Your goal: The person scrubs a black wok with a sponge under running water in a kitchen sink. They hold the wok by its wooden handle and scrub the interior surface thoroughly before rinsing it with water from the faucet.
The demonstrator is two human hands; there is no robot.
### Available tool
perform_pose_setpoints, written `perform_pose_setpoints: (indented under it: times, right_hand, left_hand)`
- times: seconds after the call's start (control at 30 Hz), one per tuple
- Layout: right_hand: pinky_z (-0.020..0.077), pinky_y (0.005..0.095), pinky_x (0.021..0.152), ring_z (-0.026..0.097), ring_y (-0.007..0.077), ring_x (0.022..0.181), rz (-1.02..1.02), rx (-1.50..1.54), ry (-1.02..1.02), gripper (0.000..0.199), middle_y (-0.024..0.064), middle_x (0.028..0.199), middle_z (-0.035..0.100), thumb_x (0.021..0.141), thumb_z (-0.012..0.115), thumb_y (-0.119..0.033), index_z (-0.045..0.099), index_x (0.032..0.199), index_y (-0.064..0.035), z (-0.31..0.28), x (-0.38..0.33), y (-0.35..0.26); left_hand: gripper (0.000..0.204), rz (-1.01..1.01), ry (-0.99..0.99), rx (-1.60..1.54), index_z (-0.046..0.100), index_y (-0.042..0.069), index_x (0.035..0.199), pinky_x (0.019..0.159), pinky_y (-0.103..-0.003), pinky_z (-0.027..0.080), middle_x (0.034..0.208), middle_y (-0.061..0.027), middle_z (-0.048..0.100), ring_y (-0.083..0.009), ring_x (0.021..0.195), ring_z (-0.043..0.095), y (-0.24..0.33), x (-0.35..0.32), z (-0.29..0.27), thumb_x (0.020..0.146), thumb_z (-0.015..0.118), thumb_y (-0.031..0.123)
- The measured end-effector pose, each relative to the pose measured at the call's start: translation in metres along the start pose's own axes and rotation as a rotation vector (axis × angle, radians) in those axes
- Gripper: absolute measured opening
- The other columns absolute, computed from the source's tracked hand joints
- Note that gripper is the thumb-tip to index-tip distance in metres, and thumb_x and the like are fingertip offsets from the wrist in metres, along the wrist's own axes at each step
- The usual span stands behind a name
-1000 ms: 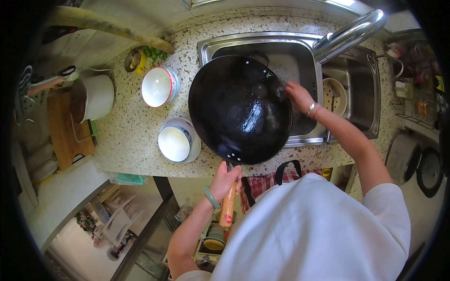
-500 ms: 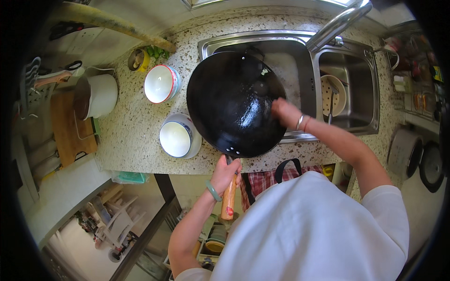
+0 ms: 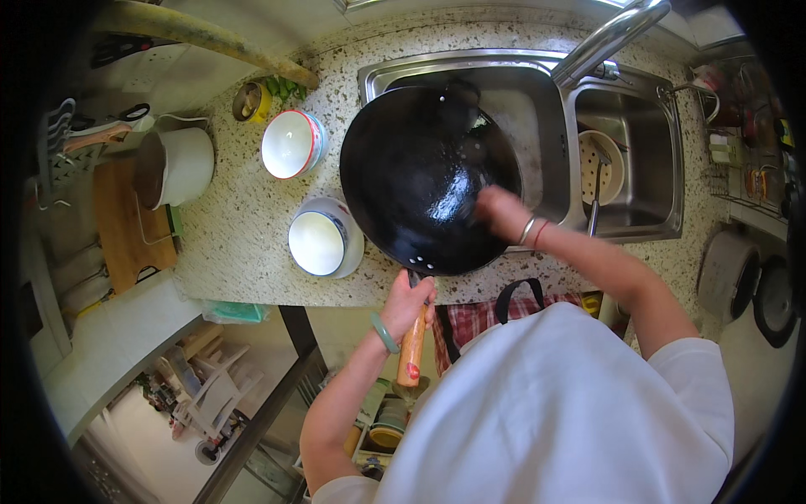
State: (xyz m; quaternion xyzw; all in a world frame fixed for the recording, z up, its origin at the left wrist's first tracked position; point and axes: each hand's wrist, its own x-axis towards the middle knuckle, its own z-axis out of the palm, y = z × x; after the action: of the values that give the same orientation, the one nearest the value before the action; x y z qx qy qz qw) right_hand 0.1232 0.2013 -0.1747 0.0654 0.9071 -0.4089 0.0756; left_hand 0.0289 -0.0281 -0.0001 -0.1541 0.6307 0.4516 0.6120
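Observation:
A large black wok point(image 3: 403, 168) lies tilted over the left sink basin and the counter's edge, its inside wet and shiny. My left hand point(image 3: 407, 304) is wrapped round the base of its handle, and the wooden grip point(image 3: 410, 357) sticks out below the fingers toward me. Inside the wok, near its right wall, my right hand point(image 3: 502, 213) is curled and blurred by motion. Its fingertips point into the wok; whatever they may hold is hidden.
Left of the wok stand a red-rimmed bowl point(image 3: 288, 144) and stacked blue-rimmed bowls point(image 3: 317, 245). A faucet point(image 3: 611, 42) arches over the double sink point(image 3: 678, 181). A strainer point(image 3: 615, 168) with a ladle-like utensil sits in the right basin. A white pot point(image 3: 186, 166) is farther left.
My right hand has shifted slightly left and down inside the wok. The left hand keeps its hold on the handle. The whole view has moved a little.

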Motion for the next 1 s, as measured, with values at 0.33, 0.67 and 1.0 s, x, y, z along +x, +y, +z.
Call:
perform_pose_setpoints:
  times: [0.33, 0.67, 1.0]
  right_hand:
    - [0.0503, 0.0372, 0.074, 0.061, 0.0299, 0.082, 0.073, 0.581, -0.064, 0.009, 0.0117, 0.081, 0.060, 0.073, 0.070, -0.002, 0.063, 0.079, -0.0036, 0.002, -0.009, -0.086]
    - [0.0527, 0.0380, 0.075, 0.060, 0.0298, 0.088, 0.122, 0.009, 0.023, 0.016, 0.0117, 0.089, 0.060, 0.069, 0.069, -0.001, 0.064, 0.083, -0.0070, 0.004, 0.003, 0.005]
    - [0.0485, 0.0383, 0.081, 0.053, 0.0310, 0.091, 0.011, -0.394, 0.105, 0.025, 0.0137, 0.092, 0.055, 0.062, 0.066, 0.001, 0.059, 0.086, -0.0036, -0.031, 0.019, 0.040]
  left_hand:
    - [0.017, 0.014, -0.005, 0.007, 0.038, 0.009, 0.094, 0.038, -0.029, 0.041, 0.072, -0.0038, 0.049, -0.0121, 0.043, 0.048, -0.006, 0.002, -0.003, 0.092, 0.054, 0.015]
    - [0.015, 0.045, -0.024, -0.017, 0.038, 0.009, 0.092, 0.037, -0.028, 0.041, 0.072, -0.0036, 0.049, -0.0112, 0.043, 0.048, 0.006, 0.003, -0.002, 0.092, 0.053, 0.014]
    - [0.014, 0.038, -0.019, -0.028, 0.040, 0.010, 0.093, 0.038, -0.027, 0.041, 0.072, -0.0023, 0.050, -0.0107, 0.044, 0.048, -0.002, 0.003, -0.001, 0.092, 0.053, 0.015]
